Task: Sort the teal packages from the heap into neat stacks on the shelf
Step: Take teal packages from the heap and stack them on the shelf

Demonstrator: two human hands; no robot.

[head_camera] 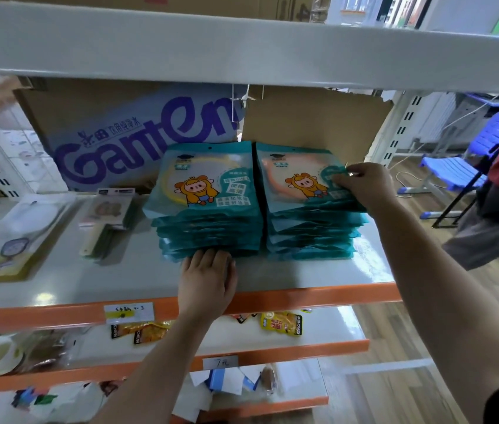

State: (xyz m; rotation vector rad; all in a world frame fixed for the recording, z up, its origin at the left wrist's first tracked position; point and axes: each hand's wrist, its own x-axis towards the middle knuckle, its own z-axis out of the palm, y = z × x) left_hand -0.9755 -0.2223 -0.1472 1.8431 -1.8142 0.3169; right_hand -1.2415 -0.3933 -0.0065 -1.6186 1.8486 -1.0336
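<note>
Left hand (208, 280): lies flat on the shelf (89, 280), fingers straight and loose, tips touching the bottom front edge of the left stack (208, 203); it grasps nothing.
Right hand (364, 186): fingers curled over the top right edge of the right stack (306, 215), pinching its uppermost packages.
Left stack: teal packages piled just beyond the left fingertips, front edges roughly even, cartoon print facing up.
Right stack: teal packages under the right hand, touching the left stack along one side; the lower edges are slightly ragged.
Box (138, 139): cardboard with purple lettering, behind the left stack, well beyond the left hand.
Carton (312, 117): plain brown, behind the right stack.
Clear packs (12, 234): far to the left of the left hand, lying flat.
Slim packs (107, 218): between the clear packs and the left stack.
Price tag (128, 313): on the orange shelf lip, left of the left wrist.
Snack bags (281, 324): yellow, one shelf down, below and between the two forearms.
Chair (462, 166): blue, on the floor right of the right hand.
</note>
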